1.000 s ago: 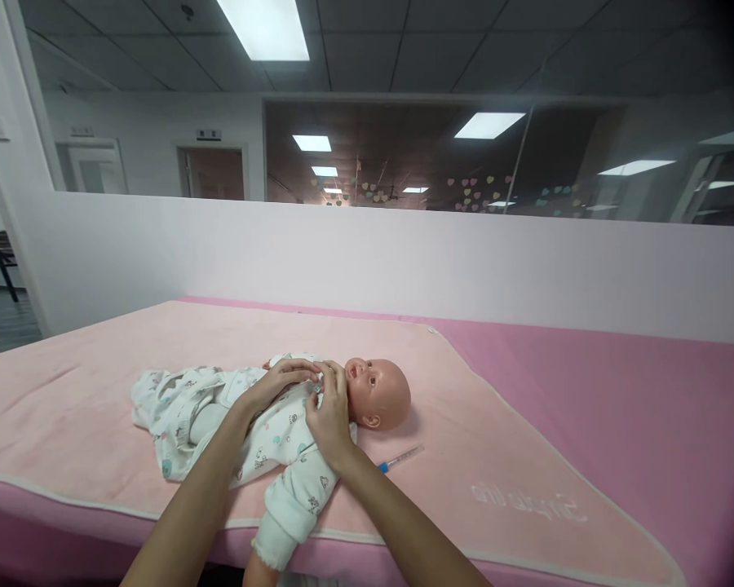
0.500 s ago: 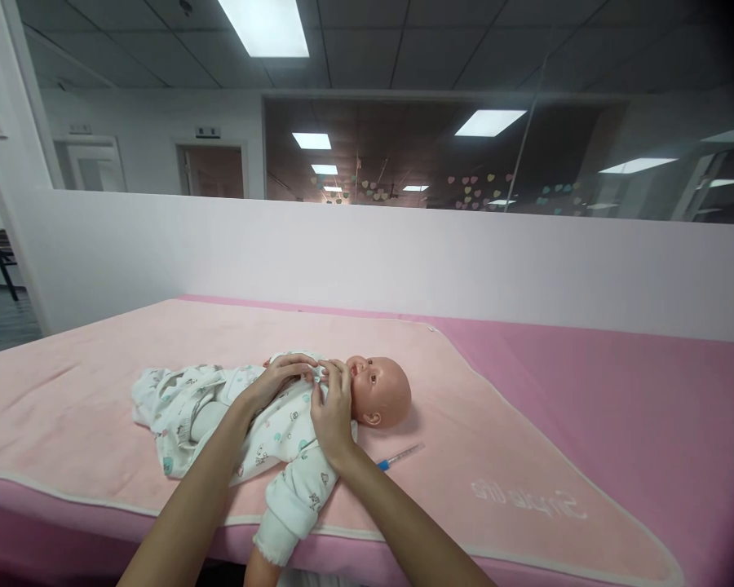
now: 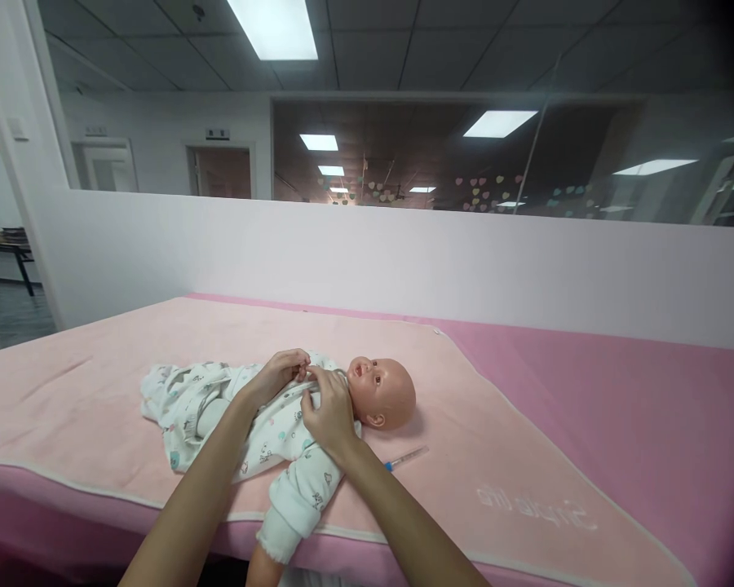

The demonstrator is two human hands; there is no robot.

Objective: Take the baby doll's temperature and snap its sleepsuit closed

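A baby doll (image 3: 384, 393) lies on its back on a pale pink blanket (image 3: 98, 391), head to the right, dressed in a white patterned romper (image 3: 245, 424). My left hand (image 3: 278, 373) curls its fingers on the romper's fabric at the doll's chest, near the collar. My right hand (image 3: 325, 412) pinches the same fabric just below the doll's chin. Fingertips of both hands meet at the neckline. One sleeve of the romper (image 3: 294, 505) hangs over the table's front edge.
A thin syringe with a blue tip (image 3: 405, 458) lies on the blanket just right of my right forearm. The blanket covers a deeper pink padded table (image 3: 648, 408). A white partition wall (image 3: 404, 253) with glass above runs behind it.
Both hands have shifted slightly along the doll's neckline. My right hand's fingers have bent from lying against the chest into a tighter pinch. The view has drifted a little to the left.
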